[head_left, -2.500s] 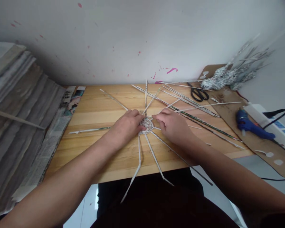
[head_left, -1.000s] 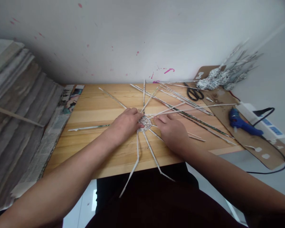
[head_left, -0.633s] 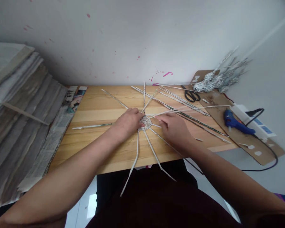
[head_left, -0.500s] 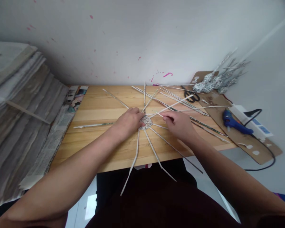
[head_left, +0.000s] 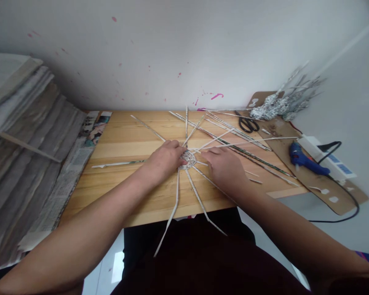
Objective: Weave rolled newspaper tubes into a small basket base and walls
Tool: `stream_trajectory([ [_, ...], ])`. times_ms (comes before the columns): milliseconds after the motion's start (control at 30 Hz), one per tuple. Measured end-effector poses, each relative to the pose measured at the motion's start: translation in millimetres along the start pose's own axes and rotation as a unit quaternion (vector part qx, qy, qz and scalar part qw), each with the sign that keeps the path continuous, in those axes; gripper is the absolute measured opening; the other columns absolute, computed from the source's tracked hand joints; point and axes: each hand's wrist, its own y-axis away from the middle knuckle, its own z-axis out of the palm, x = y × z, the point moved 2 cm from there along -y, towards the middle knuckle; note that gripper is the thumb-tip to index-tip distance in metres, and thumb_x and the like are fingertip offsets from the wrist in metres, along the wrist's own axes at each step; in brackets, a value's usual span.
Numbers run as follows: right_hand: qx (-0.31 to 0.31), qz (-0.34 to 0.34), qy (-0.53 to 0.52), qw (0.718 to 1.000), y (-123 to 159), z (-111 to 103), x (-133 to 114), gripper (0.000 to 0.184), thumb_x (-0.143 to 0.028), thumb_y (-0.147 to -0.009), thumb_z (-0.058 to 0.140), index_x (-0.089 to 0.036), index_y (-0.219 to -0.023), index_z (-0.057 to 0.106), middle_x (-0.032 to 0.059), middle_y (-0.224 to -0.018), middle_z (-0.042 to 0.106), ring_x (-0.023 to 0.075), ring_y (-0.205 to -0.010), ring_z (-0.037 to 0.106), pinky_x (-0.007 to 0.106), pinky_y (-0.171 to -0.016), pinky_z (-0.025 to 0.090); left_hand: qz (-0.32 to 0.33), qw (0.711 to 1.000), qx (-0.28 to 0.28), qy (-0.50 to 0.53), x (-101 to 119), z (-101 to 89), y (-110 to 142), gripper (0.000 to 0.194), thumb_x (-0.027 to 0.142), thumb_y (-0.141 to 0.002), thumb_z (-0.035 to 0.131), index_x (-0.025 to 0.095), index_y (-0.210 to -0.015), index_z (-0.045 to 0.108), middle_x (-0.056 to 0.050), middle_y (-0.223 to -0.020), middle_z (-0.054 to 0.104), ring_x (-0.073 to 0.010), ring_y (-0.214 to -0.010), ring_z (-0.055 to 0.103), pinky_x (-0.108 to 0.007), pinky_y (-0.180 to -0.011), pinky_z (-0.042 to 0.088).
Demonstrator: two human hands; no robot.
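A small round woven base (head_left: 189, 159) of rolled newspaper lies on the wooden table, with long paper spokes (head_left: 197, 192) fanning out from it. My left hand (head_left: 169, 155) grips the base's left side, the thumb lying on the weave and the fingers at its upper left edge. Just right of the base, my right hand (head_left: 224, 166) is closed with its fingers bent down around a paper spoke. Most of that spoke is hidden under the hand. A long white paper strip (head_left: 249, 142) runs from the base past the right fingertips toward the right.
Several loose paper tubes (head_left: 264, 162) lie on the right of the table (head_left: 117, 196). Black-handled scissors (head_left: 248, 123), a blue glue gun (head_left: 307, 159), a white power strip (head_left: 326, 157) and foil-like bundles (head_left: 270, 106) stand farther right. A tall newspaper stack (head_left: 24, 164) is at left.
My right hand has moved left and slightly down, closer to the base, and turned palm down. The pale strip end at its fingertips no longer shows. My left hand stays on the base.
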Motion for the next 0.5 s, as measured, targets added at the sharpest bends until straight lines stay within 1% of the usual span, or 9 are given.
stream_trajectory([
  [133,-0.004,-0.039,0.047,0.998,4,3,-10,0.033,-0.01,-0.092,0.044,-0.012,-0.114,0.07,0.0146,-0.109,0.069,0.0284,-0.097,0.057,0.036,-0.081,0.044,0.007,1.0,0.008,-0.002,-2,2.3,0,0.028,0.028,-0.092,0.062,0.016,-0.116,0.068,-0.009,-0.111,0.064,-0.0232,-0.109,0.058,-0.035,-0.102,0.045],
  [233,0.01,-0.04,0.012,0.999,4,9,-5,0.034,-0.009,-0.092,0.044,-0.012,-0.113,0.071,0.0142,-0.11,0.07,0.0274,-0.099,0.058,0.035,-0.082,0.045,0.011,1.0,0.01,0.0,-2,3.0,0,0.026,0.028,-0.091,0.063,0.015,-0.114,0.069,-0.01,-0.11,0.064,-0.0236,-0.109,0.058,-0.034,-0.102,0.045],
  [300,0.03,-0.015,-0.065,0.997,2,10,7,0.032,-0.011,-0.092,0.047,-0.016,-0.111,0.072,0.0108,-0.108,0.072,0.0244,-0.099,0.061,0.033,-0.084,0.046,0.008,1.0,0.008,0.001,-2,2.4,-1,0.027,0.028,-0.091,0.064,0.016,-0.115,0.069,-0.01,-0.11,0.064,-0.024,-0.109,0.058,-0.035,-0.102,0.045],
  [400,0.065,0.063,-0.201,0.975,-2,8,30,0.027,-0.02,-0.091,0.053,-0.02,-0.106,0.075,0.0046,-0.1,0.077,0.0196,-0.087,0.067,0.03,-0.079,0.047,0.003,1.0,0.002,0.002,-1,1.0,0,0.029,0.028,-0.091,0.064,0.016,-0.117,0.068,-0.009,-0.11,0.064,-0.024,-0.109,0.058,-0.035,-0.101,0.045],
  [467,0.081,0.097,-0.24,0.962,-4,5,39,0.025,-0.023,-0.09,0.055,-0.02,-0.104,0.076,0.0033,-0.097,0.078,0.019,-0.083,0.068,0.029,-0.077,0.047,0.002,1.0,0.0,0.0,0,0.4,0,0.03,0.028,-0.091,0.064,0.016,-0.118,0.067,-0.01,-0.111,0.064,-0.0239,-0.11,0.058,-0.035,-0.102,0.045],
  [500,0.085,0.098,-0.243,0.961,-5,3,41,0.025,-0.023,-0.09,0.055,-0.02,-0.104,0.076,0.0033,-0.098,0.078,0.0192,-0.084,0.068,0.029,-0.077,0.047,0.002,1.0,-0.001,-0.001,0,0.4,0,0.03,0.028,-0.091,0.064,0.016,-0.118,0.068,-0.01,-0.111,0.064,-0.0239,-0.109,0.058,-0.035,-0.101,0.045],
])
